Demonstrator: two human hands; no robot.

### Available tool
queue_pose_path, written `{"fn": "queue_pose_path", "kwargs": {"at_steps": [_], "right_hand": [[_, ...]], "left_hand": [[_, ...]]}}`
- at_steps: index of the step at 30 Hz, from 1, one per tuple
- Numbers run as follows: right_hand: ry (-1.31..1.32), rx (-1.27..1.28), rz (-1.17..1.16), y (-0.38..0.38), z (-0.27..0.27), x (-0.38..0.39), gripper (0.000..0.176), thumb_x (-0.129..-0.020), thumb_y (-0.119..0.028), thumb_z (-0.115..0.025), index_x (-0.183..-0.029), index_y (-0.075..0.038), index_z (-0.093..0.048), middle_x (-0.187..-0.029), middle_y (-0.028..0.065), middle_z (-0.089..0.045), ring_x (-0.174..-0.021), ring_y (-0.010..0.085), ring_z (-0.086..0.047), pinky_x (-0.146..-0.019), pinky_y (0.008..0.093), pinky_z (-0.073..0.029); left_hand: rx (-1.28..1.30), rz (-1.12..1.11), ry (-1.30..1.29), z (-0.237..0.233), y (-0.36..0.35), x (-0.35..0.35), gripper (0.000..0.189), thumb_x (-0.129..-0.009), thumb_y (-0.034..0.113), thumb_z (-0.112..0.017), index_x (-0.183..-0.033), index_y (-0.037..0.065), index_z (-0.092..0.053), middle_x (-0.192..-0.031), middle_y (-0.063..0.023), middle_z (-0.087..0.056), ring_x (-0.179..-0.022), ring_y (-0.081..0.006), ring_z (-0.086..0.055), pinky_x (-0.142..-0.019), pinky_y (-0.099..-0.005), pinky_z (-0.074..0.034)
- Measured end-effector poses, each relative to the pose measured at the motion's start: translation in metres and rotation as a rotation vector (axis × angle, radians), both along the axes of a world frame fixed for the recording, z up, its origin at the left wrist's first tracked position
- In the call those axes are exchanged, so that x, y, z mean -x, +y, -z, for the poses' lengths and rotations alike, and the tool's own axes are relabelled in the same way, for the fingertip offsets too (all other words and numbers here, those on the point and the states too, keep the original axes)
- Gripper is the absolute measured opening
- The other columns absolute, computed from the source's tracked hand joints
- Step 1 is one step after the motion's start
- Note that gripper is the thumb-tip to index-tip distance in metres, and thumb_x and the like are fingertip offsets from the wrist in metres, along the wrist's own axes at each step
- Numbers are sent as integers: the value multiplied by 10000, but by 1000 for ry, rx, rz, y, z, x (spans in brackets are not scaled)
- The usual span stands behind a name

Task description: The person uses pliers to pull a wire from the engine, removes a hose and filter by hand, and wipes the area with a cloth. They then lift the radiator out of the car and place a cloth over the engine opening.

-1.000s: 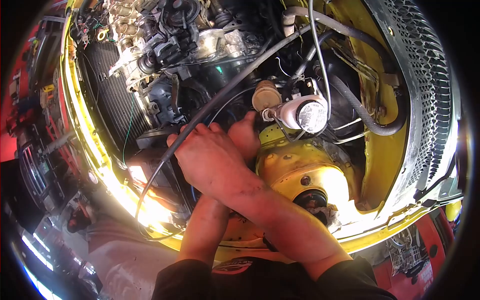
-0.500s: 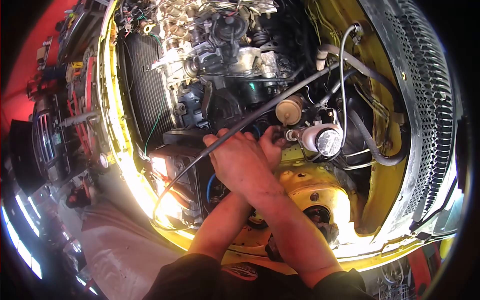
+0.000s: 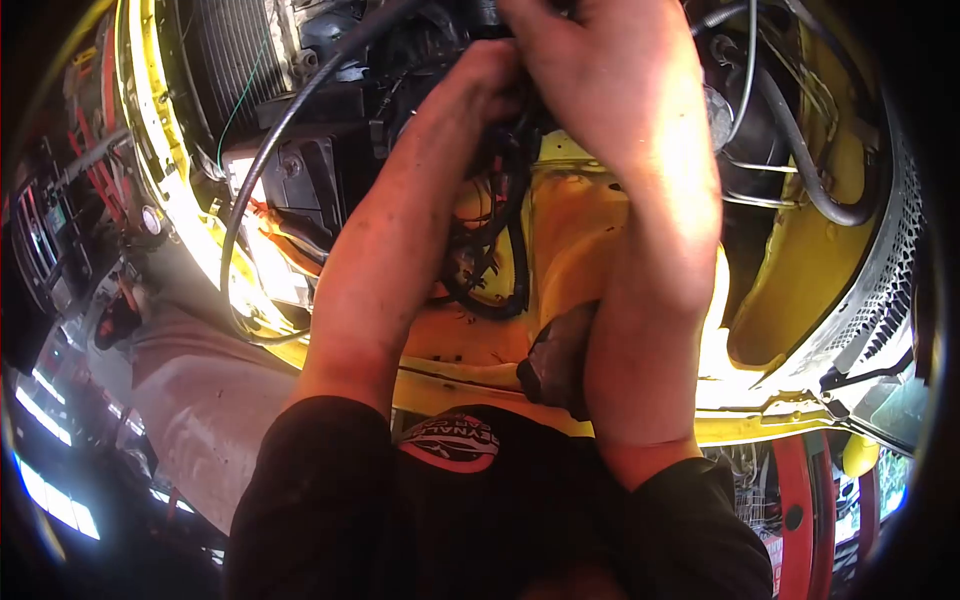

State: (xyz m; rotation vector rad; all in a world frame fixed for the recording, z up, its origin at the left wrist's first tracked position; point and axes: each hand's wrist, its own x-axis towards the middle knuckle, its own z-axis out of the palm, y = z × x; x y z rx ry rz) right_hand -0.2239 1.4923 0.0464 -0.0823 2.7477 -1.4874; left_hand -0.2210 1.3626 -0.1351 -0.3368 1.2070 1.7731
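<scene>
At the top of the head view, both my hands reach into a yellow car's engine bay. My left hand (image 3: 492, 78) is curled among dark hoses and wiring, its fingertips hidden. My right hand (image 3: 600, 62) is just right of it, back upward and thumb toward the left hand; its other fingers are cut off or hidden. Below them hangs a black wiring harness (image 3: 519, 250) with loose strands, against the yellow inner fender (image 3: 575, 215). A long black hose (image 3: 300, 97) curves down on the left, apart from my hands.
Left are the radiator (image 3: 228, 50) and a dark box (image 3: 300, 165) beside the brightly lit yellow front edge. A thick hose (image 3: 800, 150) and metal lines lie at right, near the perforated cowl panel (image 3: 895, 270). A pale cover (image 3: 210, 410) drapes at lower left.
My view has shifted, bringing the hands to the top edge. My forearms were crossed and are now side by side. The long hose no longer lies across my hand; the wiring harness now shows.
</scene>
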Motion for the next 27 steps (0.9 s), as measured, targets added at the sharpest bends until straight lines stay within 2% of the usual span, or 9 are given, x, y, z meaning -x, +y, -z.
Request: {"fn": "queue_pose_path", "kwargs": {"at_steps": [5,10,11,13,15,19,21,25,27], "right_hand": [[8,-67,-14,-2,13,-5,185,-873,-129,-634,-892,48,-686,-897,258,-663,-857,428,-655,-756,462,-522],[10,-79,-16,-6,15,-7,186,-875,-137,-629,-892,38,-690,-898,251,-668,-852,424,-660,-753,464,-527],[11,-81,-18,-7,16,-7,187,-875,-139,-628,-892,36,-690,-898,249,-669,-851,423,-662,-752,464,-528],[13,-82,-19,-9,17,-8,187,-876,-142,-626,-892,32,-692,-899,246,-672,-849,421,-664,-751,465,-530],[21,-84,-20,-10,19,-7,188,-876,-146,-624,-892,28,-693,-899,244,-674,-847,419,-666,-750,466,-533],[23,-85,-18,-7,18,-7,189,-877,-153,-620,-892,20,-696,-900,238,-678,-842,416,-670,-747,467,-537],[33,-85,-21,-6,18,-6,190,-878,-156,-618,-892,16,-698,-901,235,-680,-840,414,-672,-746,468,-539],[31,-86,-28,-4,20,-3,192,-879,-163,-614,-892,8,-700,-902,229,-685,-836,410,-677,-743,470,-543],[32,-87,-33,-3,19,-4,193,-880,-167,-612,-892,4,-702,-902,227,-687,-834,408,-679,-742,471,-545]], "left_hand": [[-477,-223,-233,-7,-3,-3,295,-994,90,-483,-1197,-98,-584,-1167,-229,-637,-1031,-300,-660,-911,-421,-546],[-390,-588,-21,32,33,-24,268,-963,6,-503,-1196,-107,-573,-1123,-207,-639,-999,-298,-666,-891,-409,-564],[-532,-686,-99,15,33,-27,268,-957,-1,-509,-1195,-106,-574,-1124,-204,-640,-1001,-297,-666,-884,-407,-565],[-528,-747,-144,12,38,-33,270,-951,5,-526,-1194,-98,-581,-1139,-198,-643,-1016,-290,-664,-888,-403,-559],[-242,-661,-60,28,50,-30,274,-951,33,-548,-1196,-84,-591,-1166,-192,-649,-1039,-276,-660,-908,-399,-546],[309,-4,469,-21,25,-31,305,-934,97,-624,-1210,-32,-613,-1219,-169,-656,-1095,-242,-642,-966,-381,-507],[304,119,565,-29,25,-16,320,-924,118,-649,-1214,-13,-622,-1231,-165,-657,-1122,-232,-630,-985,-376,-493],[4,202,716,1,30,-5,338,-932,137,-645,-1238,-3,-617,-1244,-177,-653,-1174,-225,-601,-1001,-378,-480],[103,207,745,1,34,-8,349,-942,145,-636,-1255,-7,-604,-1254,-185,-647,-1188,-227,-591,-1006,-378,-476]]}}
